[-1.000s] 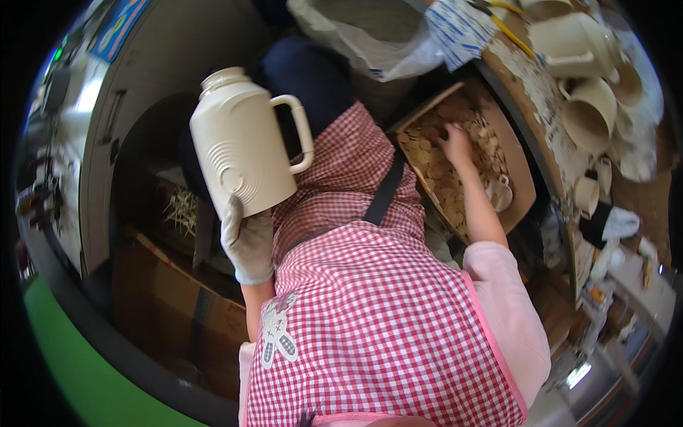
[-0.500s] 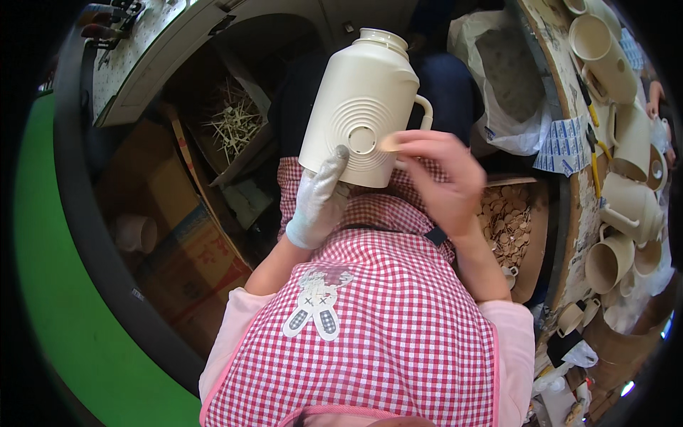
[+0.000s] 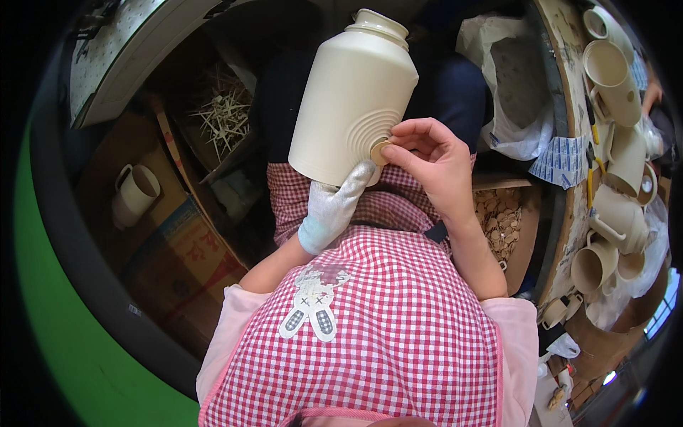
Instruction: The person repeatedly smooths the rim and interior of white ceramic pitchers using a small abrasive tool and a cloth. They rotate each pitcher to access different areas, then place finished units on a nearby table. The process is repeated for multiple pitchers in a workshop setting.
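A: Where is the cream jug?
B: Above the person's lap, tilted, with its neck pointing to the far side and its base toward the checked apron.

A: And the left hand?
B: It wears a pale glove and supports the jug by its near end. The thumb lies along the wall; the other fingers are mostly hidden, so I can't tell exactly how they close.

A: What about the right hand?
B: Bare, thumb and forefinger pinching a small tan disc at the middle of the raised rings on the jug's right side. I can't tell whether the disc sits fully flush.

A: What's around them?
B: On the right, just past the forearm, a cardboard box holds many similar discs. Farther right, the tabletop carries several cream vessels and a yellow-handled tool.

A: And on the left?
B: Thin pale sticks in a heap, with a cream cup nearer and farther left.
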